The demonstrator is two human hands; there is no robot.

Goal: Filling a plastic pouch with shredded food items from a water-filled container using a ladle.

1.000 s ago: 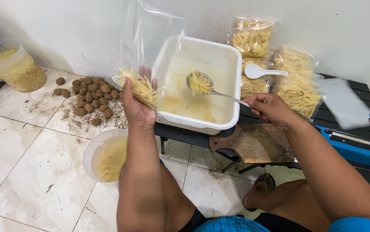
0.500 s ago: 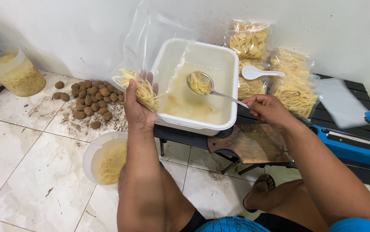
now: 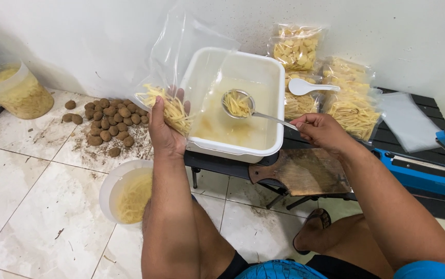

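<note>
While the person sits low over the tiled floor, a round tub [image 3: 124, 194] of pale shreds stands nearest, at the left. Beyond it the left hand [image 3: 164, 129] cups a clear plastic bag [image 3: 178, 77] partly filled with potato strips [image 3: 168, 107], fingers curled under it. Rightward, the right hand [image 3: 321, 132] pinches the handle of a strainer ladle [image 3: 238, 103] (loaded with strips) over the white basin [image 3: 256, 67]. Farther off, filled bags [image 3: 354, 101] lean against the wall.
</note>
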